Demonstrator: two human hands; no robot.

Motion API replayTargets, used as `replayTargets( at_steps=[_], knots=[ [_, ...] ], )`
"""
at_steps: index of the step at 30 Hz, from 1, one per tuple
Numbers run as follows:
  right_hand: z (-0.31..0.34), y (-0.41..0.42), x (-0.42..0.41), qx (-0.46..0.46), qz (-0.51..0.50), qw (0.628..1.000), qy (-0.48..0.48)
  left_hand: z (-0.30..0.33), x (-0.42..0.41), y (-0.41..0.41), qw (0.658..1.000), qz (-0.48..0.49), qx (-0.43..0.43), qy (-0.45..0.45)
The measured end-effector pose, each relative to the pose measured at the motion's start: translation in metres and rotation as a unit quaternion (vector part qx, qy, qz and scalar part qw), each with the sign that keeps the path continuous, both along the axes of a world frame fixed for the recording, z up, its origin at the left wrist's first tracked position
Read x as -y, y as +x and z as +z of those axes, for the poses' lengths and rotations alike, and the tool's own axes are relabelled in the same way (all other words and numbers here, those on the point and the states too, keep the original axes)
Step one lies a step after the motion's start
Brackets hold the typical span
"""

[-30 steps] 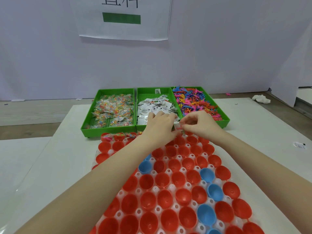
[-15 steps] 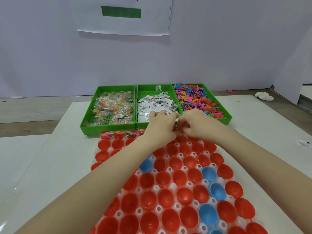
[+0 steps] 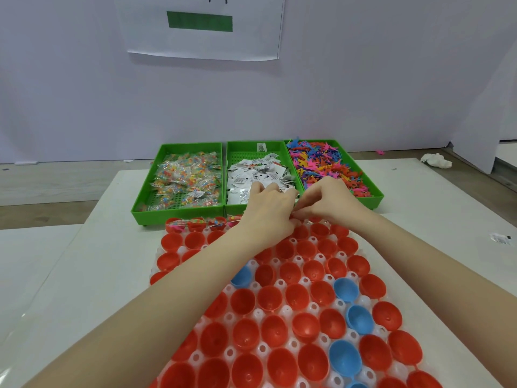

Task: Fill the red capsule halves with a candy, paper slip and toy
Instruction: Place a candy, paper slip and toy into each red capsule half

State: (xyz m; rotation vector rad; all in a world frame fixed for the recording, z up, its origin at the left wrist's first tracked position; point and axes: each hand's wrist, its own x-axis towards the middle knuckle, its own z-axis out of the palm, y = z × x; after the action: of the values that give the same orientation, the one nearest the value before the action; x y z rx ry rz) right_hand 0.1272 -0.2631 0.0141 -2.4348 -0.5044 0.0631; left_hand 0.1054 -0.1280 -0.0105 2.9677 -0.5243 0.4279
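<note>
White table (image 3: 84, 275) under a plain pale wall; a paper sign (image 3: 201, 26) with a green bar, its writing cut off and unreadable. Red capsule halves (image 3: 296, 298) fill the near tray. Our left hand (image 3: 268, 208) and right hand (image 3: 330, 203) meet at its far edge, fingers curled; what they're pinching, we can't tell. Slips (image 3: 257, 175) sit in the middle green bin, print too small.

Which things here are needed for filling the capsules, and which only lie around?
Needed:
- red capsule halves
- candy tray
- paper slip tray
- toy tray
- left hand, right hand

Lying around:
- blue capsule halves
- crumpled white tissue
- wall sign
- stray packet
</note>
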Motion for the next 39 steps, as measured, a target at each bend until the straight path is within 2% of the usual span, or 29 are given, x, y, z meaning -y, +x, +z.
replayTargets(
  at_steps=[8, 13, 16, 18, 20, 22, 23, 27, 29, 31, 34, 37, 39],
  knots=[
    [0.008, 0.002, 0.001, -0.010, 0.010, 1.000, 0.002, 0.000, -0.001, -0.002, 1.000, 0.000, 0.009, -0.002],
    [0.006, 0.003, 0.005, 0.005, -0.017, 0.995, 0.097, 0.001, -0.004, -0.003, 1.000, 0.004, 0.027, -0.007],
    [0.001, 0.017, 0.014, 0.037, -0.100, 0.981, 0.165, 0.010, -0.016, -0.009, 0.994, -0.001, 0.071, -0.085],
    [-0.005, 0.030, 0.025, 0.062, -0.157, 0.977, 0.127, 0.018, -0.036, -0.008, 0.984, 0.017, 0.106, -0.139],
    [-0.012, 0.044, 0.041, 0.064, -0.185, 0.981, -0.008, 0.022, -0.066, -0.004, 0.974, 0.075, 0.122, -0.176],
    [-0.019, 0.053, 0.054, 0.027, -0.191, 0.972, -0.132, 0.022, -0.101, 0.000, 0.960, 0.164, 0.083, -0.211],
    [-0.021, 0.057, 0.058, 0.016, -0.198, 0.968, -0.153, 0.019, -0.116, 0.001, 0.954, 0.207, 0.046, -0.213],
    [-0.021, 0.061, 0.060, 0.032, -0.239, 0.966, -0.099, 0.002, -0.150, 0.002, 0.947, 0.287, -0.111, -0.088],
    [-0.021, 0.061, 0.057, 0.069, -0.227, 0.962, -0.137, -0.003, -0.155, 0.003, 0.936, 0.312, -0.152, -0.060],
    [-0.022, 0.059, 0.053, 0.107, -0.209, 0.953, -0.192, -0.004, -0.155, 0.005, 0.934, 0.317, -0.143, -0.087],
    [-0.022, 0.056, 0.051, 0.178, -0.210, 0.933, -0.232, -0.003, -0.154, 0.004, 0.927, 0.309, -0.109, -0.180],
    [-0.019, 0.051, 0.048, 0.243, -0.241, 0.926, -0.159, -0.007, -0.160, 0.006, 0.923, 0.317, -0.084, -0.202],
    [-0.016, 0.050, 0.045, 0.226, -0.276, 0.933, -0.055, -0.011, -0.161, 0.005, 0.924, 0.313, -0.063, -0.213]
  ],
)
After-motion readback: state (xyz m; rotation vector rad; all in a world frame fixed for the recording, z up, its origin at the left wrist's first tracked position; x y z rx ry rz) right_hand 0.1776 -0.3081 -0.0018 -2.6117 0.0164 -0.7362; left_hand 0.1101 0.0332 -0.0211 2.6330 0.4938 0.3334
